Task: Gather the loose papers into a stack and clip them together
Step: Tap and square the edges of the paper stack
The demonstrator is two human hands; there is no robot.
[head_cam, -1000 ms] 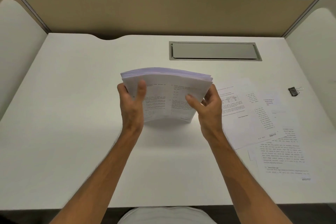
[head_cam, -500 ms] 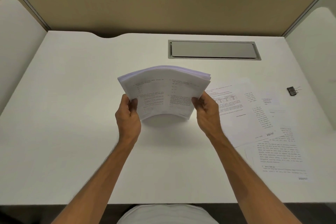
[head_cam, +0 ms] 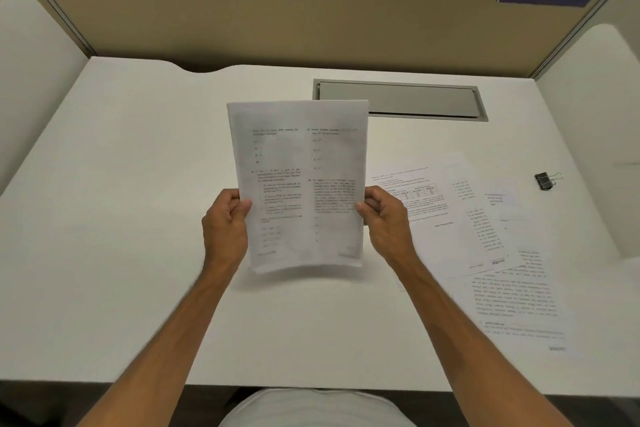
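Paper stack (head_cam: 299, 184) raised since earlier frame: then bowed and tilted away, now upright, printed face toward camera, lower edge just above desk (head_cam: 138, 218). Left hand (head_cam: 225, 222) clamped on stack's left edge, thumb in front. Right hand (head_cam: 382, 215) clamped on right edge (fingers curled behind sheets). Loose printed sheets (head_cam: 485, 236) lie overlapped on desk right of stack. Black binder clip (head_cam: 545, 180) farther right, apart from sheets. Grey cable hatch (head_cam: 398, 99) behind stack.
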